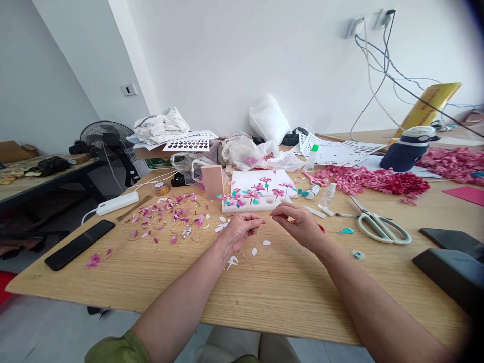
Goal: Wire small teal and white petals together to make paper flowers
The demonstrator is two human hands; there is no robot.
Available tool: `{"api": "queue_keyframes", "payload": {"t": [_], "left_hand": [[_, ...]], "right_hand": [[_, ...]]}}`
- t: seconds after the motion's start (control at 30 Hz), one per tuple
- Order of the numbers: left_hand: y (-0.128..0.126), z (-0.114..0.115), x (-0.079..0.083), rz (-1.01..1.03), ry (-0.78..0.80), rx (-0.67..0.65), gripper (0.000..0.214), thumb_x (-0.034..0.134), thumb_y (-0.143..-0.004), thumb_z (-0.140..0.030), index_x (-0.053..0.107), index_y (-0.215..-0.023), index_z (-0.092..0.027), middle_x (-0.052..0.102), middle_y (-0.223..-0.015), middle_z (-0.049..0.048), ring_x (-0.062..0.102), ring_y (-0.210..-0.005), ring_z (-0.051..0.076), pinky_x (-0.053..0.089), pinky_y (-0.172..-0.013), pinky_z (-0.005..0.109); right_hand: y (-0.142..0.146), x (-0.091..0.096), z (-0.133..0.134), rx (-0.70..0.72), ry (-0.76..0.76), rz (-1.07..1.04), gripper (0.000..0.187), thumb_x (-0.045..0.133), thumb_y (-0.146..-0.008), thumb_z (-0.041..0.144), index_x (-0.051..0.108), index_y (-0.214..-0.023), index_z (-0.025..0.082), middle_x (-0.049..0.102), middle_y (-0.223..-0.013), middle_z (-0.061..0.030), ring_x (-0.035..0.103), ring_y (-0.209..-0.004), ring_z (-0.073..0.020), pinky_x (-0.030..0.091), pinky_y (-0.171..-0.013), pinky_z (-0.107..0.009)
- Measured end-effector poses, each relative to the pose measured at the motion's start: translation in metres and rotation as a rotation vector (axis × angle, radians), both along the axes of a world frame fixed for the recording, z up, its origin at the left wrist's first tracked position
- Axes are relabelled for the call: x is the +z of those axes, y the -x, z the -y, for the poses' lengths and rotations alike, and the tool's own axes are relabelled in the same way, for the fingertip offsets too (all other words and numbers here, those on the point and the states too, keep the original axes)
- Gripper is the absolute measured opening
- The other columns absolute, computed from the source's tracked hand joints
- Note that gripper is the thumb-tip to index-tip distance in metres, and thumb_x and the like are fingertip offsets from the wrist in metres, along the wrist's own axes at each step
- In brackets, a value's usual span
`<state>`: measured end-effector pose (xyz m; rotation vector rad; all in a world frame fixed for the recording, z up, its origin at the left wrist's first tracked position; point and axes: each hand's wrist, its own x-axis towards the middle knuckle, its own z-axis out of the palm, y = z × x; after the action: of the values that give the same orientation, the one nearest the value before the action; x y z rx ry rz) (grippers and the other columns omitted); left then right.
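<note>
Nearest first: white petal cutouts (254, 251) are lying on the tabletop (272, 297) just below the grip, loose and not worked into anything. Grip itself: left hand (244, 229) is pressing thumb and fingertips together, right hand (297, 222) is doing the same just beside it, with a small gap between the two. Something fine may be sitting in either pinch, too small to tell. Right of the grip, teal scrap (347, 231) and scissors (381, 228) are lying well apart from both hands. Left of the grip, loose pink flower pieces (177, 212) are lying scattered among fine stems; they're looking unassembled, so I'm counting them as left to do. Just beyond the grip, the made-up flowers (251, 195) are standing in a white block (242, 207), pink heads with teal bits on thin stems. I'm reading those as done, not counting exactly since heads are overlapping. Farther out to the right, pink petal heaps (363, 177) are sitting in quantity; can't tell if they're meant for this batch. My read: sitting partway, small finished group, plenty of loose stock remaining.
</note>
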<state>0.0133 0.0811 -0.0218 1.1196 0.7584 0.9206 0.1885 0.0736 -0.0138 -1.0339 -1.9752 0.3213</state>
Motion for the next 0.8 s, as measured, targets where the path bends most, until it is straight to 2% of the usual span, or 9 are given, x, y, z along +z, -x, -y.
{"api": "queue_keyframes", "payload": {"t": [0.1,0.3,0.5,0.8], "left_hand": [[0.0013,-0.0001,0.0009,-0.01,-0.017,-0.04,0.022,0.07,-0.054,-0.03,0.063,-0.063,-0.012,0.048,-0.054,-0.0018,0.036,-0.052,0.006,0.024,-0.052,0.022],[0.0012,0.0008,0.0026,-0.073,-0.049,-0.032,0.022,0.069,-0.055,-0.032,0.064,-0.064,-0.013,0.05,-0.059,-0.0013,0.036,-0.053,0.006,0.024,-0.053,0.023],[0.0017,0.001,0.0027,-0.065,-0.057,-0.061,0.019,0.067,-0.057,-0.03,0.064,-0.066,-0.013,0.048,-0.059,-0.0019,0.035,-0.053,0.006,0.025,-0.053,0.022],[-0.0023,0.0037,0.0083,-0.232,-0.258,0.079,0.017,0.061,-0.063,-0.031,0.061,-0.06,-0.014,0.044,-0.053,-0.0041,0.034,-0.055,0.008,0.026,-0.055,0.023]], "right_hand": [[0.0006,-0.0017,-0.0002,0.061,0.007,0.039,0.015,0.048,-0.079,0.024,0.062,-0.077,0.02,0.061,-0.074,-0.004,0.053,-0.067,-0.0145,0.041,-0.06,-0.026],[0.0004,-0.0027,0.0001,0.102,0.087,0.041,0.021,0.048,-0.08,0.032,0.064,-0.075,0.02,0.063,-0.073,-0.0037,0.055,-0.067,-0.0153,0.043,-0.061,-0.026],[-0.0005,-0.0006,0.0012,0.108,0.118,0.056,0.018,0.047,-0.08,0.028,0.061,-0.075,0.019,0.061,-0.073,-0.0027,0.054,-0.068,-0.0144,0.042,-0.063,-0.025],[0.002,0.0009,0.0045,0.042,0.163,0.03,0.015,0.046,-0.078,0.026,0.056,-0.069,0.018,0.056,-0.066,-0.0009,0.049,-0.062,-0.013,0.039,-0.056,-0.024]]}}
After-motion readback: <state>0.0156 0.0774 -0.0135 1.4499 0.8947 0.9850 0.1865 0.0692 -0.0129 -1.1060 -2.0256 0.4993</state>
